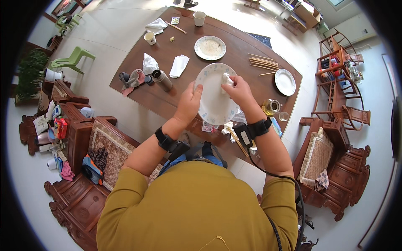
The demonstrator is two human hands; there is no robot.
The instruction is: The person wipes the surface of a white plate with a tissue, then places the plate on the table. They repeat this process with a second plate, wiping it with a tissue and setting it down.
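Observation:
A white plate with a blue floral rim [216, 97] is held up tilted over the near side of the wooden table [147, 103]. My left hand [190, 102] grips its left edge, thumb over the rim. In my right hand [240, 91] is a crumpled white tissue [227, 82], pressed against or just over the plate's upper right face. A second floral plate [210, 48], with crumbs or residue on it, lies on the table beyond. Another white plate [285, 82] rests at the right, beside several wooden chopsticks [263, 63].
An uncapped steel thermos [162, 81] stands left of the plate, near folded napkins [179, 66] and a cloth [133, 82]. Paper cups [199, 18] stand farther back. A glass teapot [271, 107] and a small glass [283, 116] stand near my right forearm. Crumpled tissues [227, 128] lie at the near edge.

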